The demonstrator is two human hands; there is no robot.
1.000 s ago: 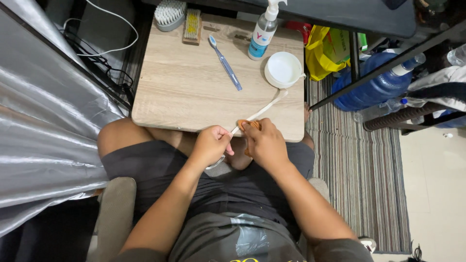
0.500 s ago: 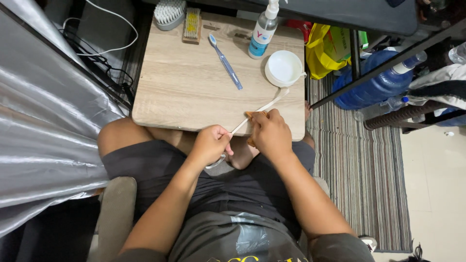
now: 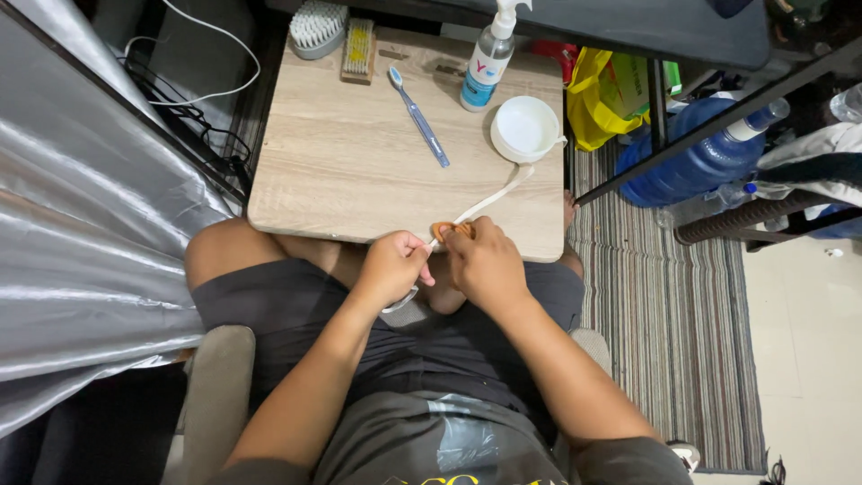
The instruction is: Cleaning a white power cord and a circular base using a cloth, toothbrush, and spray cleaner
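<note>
My left hand and my right hand meet at the near edge of a small wooden table. Between them they pinch a white strap that runs up and right across the tabletop toward a white cup. A small orange-brown piece shows at the strap just above my right hand's fingers. Part of the strap loops down below my left hand. What the fingers do to it is hidden.
On the table lie a blue toothbrush, a spray bottle, a white brush and a wooden brush. A grey curtain hangs at left. At right are a large blue water bottle, a yellow bag and a striped rug.
Both hands have stayed at the table edge on the strap. My right hand shifted slightly and the orange-brown piece now shows above its fingers.
</note>
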